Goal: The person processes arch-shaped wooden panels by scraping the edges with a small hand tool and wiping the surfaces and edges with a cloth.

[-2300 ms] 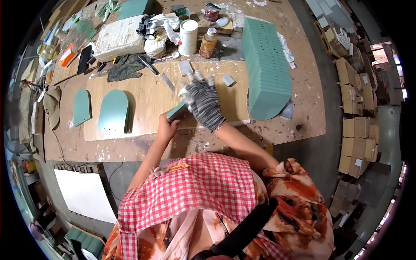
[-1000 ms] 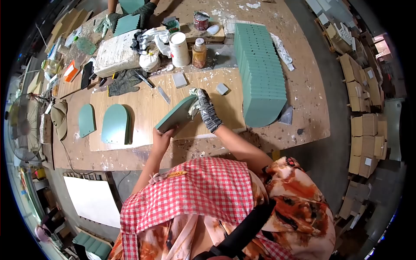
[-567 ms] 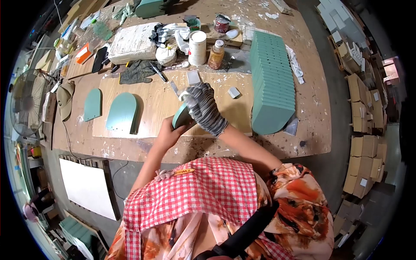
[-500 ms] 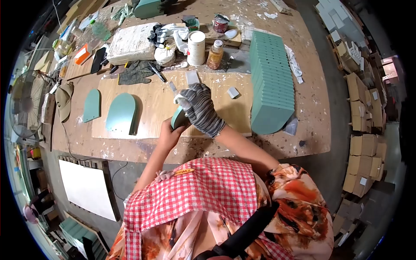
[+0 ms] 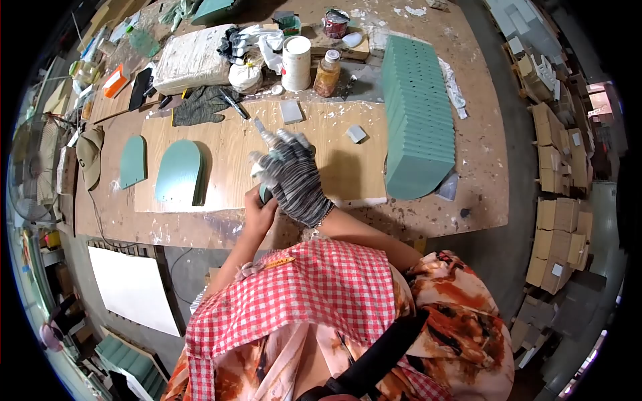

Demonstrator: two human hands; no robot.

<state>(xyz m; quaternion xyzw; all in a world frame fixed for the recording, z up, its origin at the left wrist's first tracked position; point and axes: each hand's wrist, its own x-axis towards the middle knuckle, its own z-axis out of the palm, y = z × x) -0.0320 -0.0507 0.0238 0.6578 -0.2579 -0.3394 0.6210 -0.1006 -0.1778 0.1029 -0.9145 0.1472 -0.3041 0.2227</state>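
My bare left hand (image 5: pixel 259 208) is closed on the edge of a green panel (image 5: pixel 266 194), near the table's front edge. Most of that panel is hidden behind my right hand (image 5: pixel 294 177), which wears a grey striped knit glove with whitish fingertips. A narrow flat tool with a grey tip (image 5: pixel 259 125) sticks out past the gloved fingers; its kind is not clear. To the left lie a round-topped green panel (image 5: pixel 179 172) and a smaller green panel (image 5: pixel 134 162). Beyond my right hand are a grey sanding block (image 5: pixel 291 112) and a smaller grey block (image 5: pixel 356 134).
A long stack of green panels (image 5: pixel 419 120) stands on the right. At the back are a white canister (image 5: pixel 295 63), a bottle of amber liquid (image 5: pixel 327 73), a paint tin (image 5: pixel 336 24), a dark glove (image 5: pixel 200 107) and a marker (image 5: pixel 234 103). A fan (image 5: pixel 40 164) stands left.
My gloved hand has turned and spread over the green panel, covering more of it. The panel and my left hand have shifted slightly toward me. The view has moved a little.
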